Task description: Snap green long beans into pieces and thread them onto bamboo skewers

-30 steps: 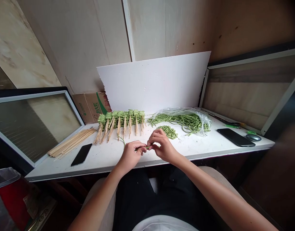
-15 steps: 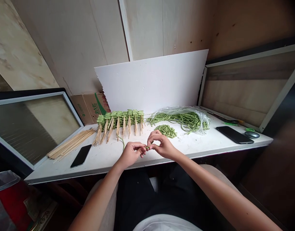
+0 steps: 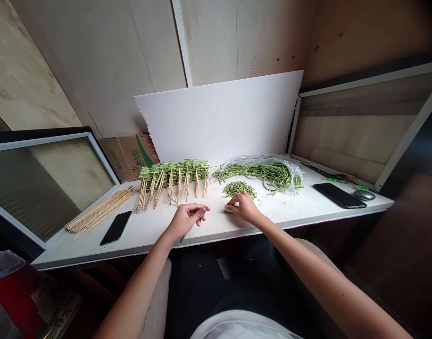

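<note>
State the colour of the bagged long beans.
The long beans are green, best seen in the head view.

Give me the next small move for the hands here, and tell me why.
Probably best to slide the short green bean piece under the right hand onto the pile of green bean pieces just beyond it: the right hand's fingers are on that piece, and the pile lies close by on the white table.

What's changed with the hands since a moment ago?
The hands have parted. The left hand drew left, and the right hand moved right and down to the tabletop, its fingertips at a short green bean piece. The bagged long beans and skewered bean rows stayed put.
</note>
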`<state>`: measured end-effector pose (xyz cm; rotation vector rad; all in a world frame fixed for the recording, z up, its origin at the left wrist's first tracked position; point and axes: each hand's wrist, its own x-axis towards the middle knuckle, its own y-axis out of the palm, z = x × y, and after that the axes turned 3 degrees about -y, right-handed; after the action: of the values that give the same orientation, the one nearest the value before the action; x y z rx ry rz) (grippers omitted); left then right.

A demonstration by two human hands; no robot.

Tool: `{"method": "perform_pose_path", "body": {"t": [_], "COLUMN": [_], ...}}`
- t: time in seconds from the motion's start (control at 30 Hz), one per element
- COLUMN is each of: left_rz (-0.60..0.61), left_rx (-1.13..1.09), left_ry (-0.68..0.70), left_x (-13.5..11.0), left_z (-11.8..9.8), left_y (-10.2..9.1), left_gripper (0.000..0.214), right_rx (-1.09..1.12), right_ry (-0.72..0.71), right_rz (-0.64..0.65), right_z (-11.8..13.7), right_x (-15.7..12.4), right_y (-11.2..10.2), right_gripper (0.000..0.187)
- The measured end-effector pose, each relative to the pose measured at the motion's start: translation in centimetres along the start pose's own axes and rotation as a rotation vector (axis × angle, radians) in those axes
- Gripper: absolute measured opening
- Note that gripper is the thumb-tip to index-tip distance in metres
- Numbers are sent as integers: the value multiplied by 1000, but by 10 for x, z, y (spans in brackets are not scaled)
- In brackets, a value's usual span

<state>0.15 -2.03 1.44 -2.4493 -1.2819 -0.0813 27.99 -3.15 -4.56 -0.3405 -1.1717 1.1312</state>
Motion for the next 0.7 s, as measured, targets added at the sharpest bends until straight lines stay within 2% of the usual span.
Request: {"method": "perform_pose_path", "body": {"t": [0.1,0.23,0.4,0.53,0.6,0.7], "left_rz": [28,-39,-5,-19,-37,-65], "left_rx": [86,187,57,90,122,89], "left_ry": [-5,24,-14,24,47,35], "left_x": [-1,1,4,3,2,2], "left_z": [0,2,11,13,13,12], "left_y": [6,6,3,4,6,9], "left_gripper": [54,56,53,45,44,48], "right_rx": [-35,44,207,443,583,753], "right_ry": [29,47,129,221,182,63], "right_rz": [34,52,93,85,117,215], "right_z": [-10,-17,-17,-7,3,25], "right_x": [-4,-3,2,5,6,5], "right_y": [11,12,0,-13,-20,-26], "right_gripper": [32,49,62,69,67,53]}}
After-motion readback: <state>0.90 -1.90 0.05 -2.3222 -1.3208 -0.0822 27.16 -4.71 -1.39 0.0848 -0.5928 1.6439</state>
